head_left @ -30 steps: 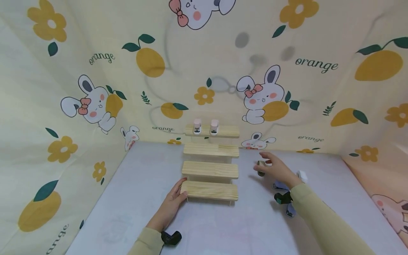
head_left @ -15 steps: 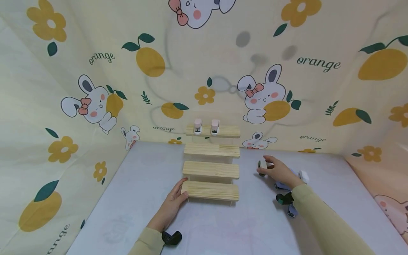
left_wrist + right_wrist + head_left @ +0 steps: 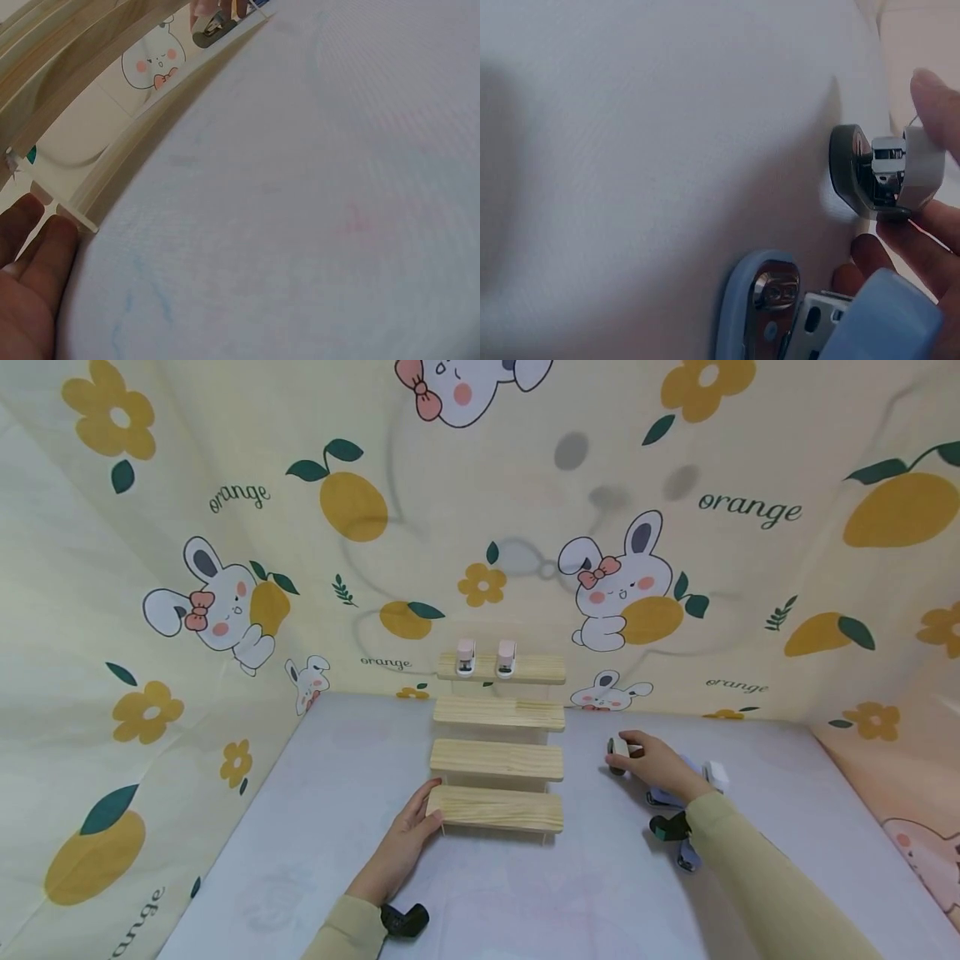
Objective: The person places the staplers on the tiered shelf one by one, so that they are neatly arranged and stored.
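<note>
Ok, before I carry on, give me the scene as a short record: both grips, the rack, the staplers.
Left grip: rests against the left end of the lowest board
Right grip: holds the grey-and-white stapler, to the right of the rack
Rack build: wooden, four stepped boards
Top board: two pink-topped staplers, side by side
Blue stapler: at least one, near the right grip; exact count unclear
White item: beside the right arm, too small to identify
Unclear: whether the held stapler touches the table
</note>
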The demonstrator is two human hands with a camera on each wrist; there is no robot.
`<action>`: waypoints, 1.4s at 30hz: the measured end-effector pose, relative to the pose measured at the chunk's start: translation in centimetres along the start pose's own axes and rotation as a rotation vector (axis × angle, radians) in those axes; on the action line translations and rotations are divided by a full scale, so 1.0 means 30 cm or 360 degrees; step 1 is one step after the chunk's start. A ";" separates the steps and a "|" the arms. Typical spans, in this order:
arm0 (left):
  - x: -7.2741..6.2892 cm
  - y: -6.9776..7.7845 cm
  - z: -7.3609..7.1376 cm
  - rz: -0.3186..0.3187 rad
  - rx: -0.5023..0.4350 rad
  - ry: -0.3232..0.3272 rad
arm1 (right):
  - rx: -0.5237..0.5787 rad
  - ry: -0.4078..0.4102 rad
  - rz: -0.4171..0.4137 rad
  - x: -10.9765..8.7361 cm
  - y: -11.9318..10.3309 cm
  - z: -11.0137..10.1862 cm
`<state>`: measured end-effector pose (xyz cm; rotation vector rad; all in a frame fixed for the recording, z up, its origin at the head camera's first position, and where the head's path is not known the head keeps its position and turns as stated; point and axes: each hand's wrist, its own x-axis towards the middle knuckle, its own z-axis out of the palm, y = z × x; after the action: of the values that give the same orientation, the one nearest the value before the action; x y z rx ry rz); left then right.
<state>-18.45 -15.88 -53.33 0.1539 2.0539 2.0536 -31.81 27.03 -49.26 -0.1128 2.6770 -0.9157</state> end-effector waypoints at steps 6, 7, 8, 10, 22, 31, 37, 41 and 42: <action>0.003 0.002 -0.002 0.0000 0.0007 0.0013 | 0.0031 -0.0011 -0.0047 -0.002 0.007 -0.006; 0.003 0.002 -0.002 -0.0002 0.0008 0.0016 | 0.0038 -0.0019 -0.0058 -0.002 0.008 -0.006; 0.002 0.001 -0.001 -0.0005 0.0011 0.0019 | 0.0047 -0.0027 -0.0062 -0.003 0.008 -0.005; 0.002 -0.002 -0.001 -0.0006 0.0015 0.0020 | 0.0060 -0.0029 -0.0055 -0.003 0.009 -0.003; 0.011 -0.013 0.002 -0.0001 0.0001 0.0014 | 0.0089 0.0112 -0.0037 -0.026 0.000 0.000; 0.003 -0.006 0.005 0.0021 -0.0034 0.0009 | 0.0079 0.0253 -0.0153 -0.078 -0.087 -0.049; 0.002 -0.004 0.006 0.0034 -0.0048 0.0012 | 0.0141 0.0407 -0.0328 -0.101 -0.173 -0.065; 0.004 -0.007 0.006 0.0039 -0.0052 0.0008 | 0.0195 0.0518 -0.0474 -0.124 -0.238 -0.065; 0.005 -0.009 0.006 0.0039 -0.0051 0.0007 | 0.0204 0.0550 -0.0508 -0.129 -0.253 -0.064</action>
<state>-18.53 -15.67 -53.61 0.1697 2.0300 2.1022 -28.93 22.82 -42.18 -0.3960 2.9578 -1.3069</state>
